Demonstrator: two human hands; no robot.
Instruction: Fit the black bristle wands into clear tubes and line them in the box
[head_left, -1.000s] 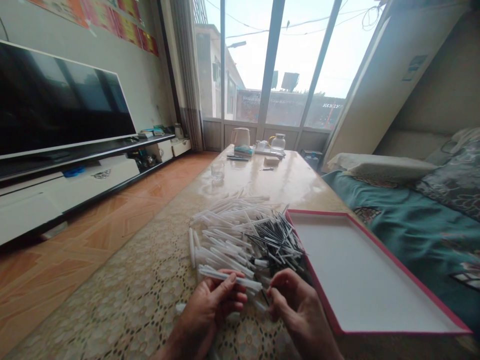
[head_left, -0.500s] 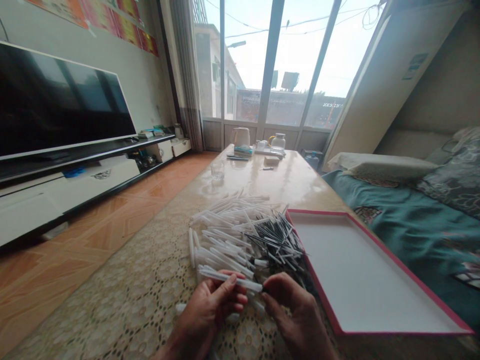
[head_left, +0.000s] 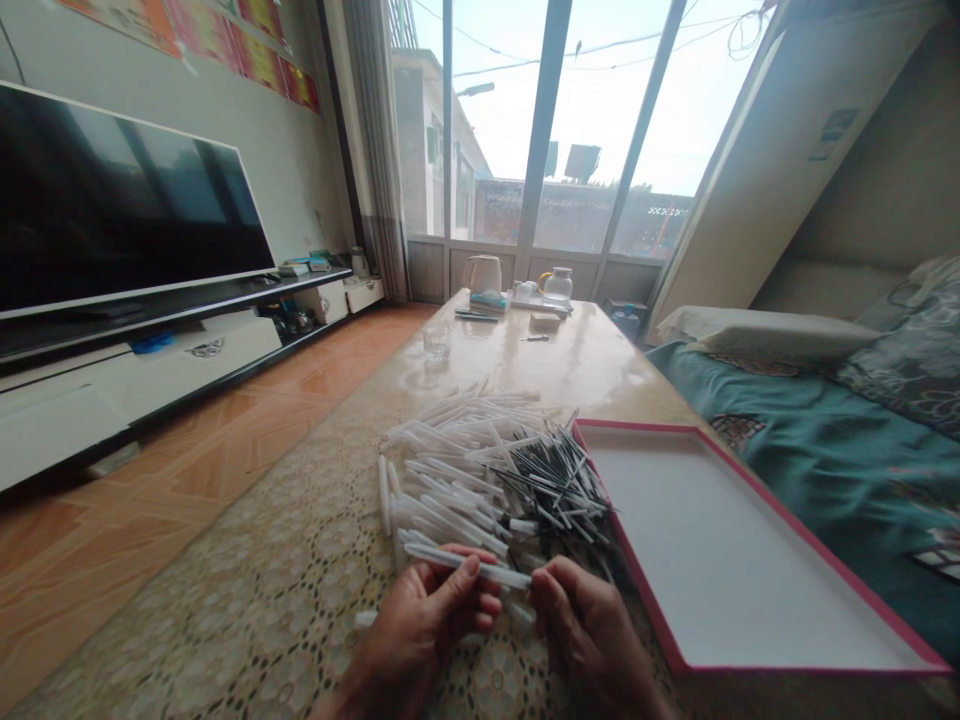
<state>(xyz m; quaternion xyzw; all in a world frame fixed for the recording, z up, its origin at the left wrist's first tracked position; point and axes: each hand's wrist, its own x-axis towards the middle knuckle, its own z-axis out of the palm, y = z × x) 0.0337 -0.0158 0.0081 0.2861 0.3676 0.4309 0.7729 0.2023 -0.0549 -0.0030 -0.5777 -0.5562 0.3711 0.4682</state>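
Observation:
Lying across my left hand are slim, whitish pen barrels, with the thumb pressed on top of them. My right hand pinches the right end of the foremost barrel, where a small dark bit shows at the fingertips. Whatever else those fingers cover is hidden. Just beyond the hands spreads a heap of translucent white pen barrels. Against its right side lies a pile of thin dark pen refills, some with pale lengths.
A shallow pink-rimmed tray with a white bottom lies to the right of the piles. Farther along the patterned table stand a drinking glass, a glass jug and a small box. A bed or sofa borders the right side.
My right fingers have closed in on the barrel's right end, covering most of the dark bit seen there. Both hands and the held barrels have shifted slightly to the right.

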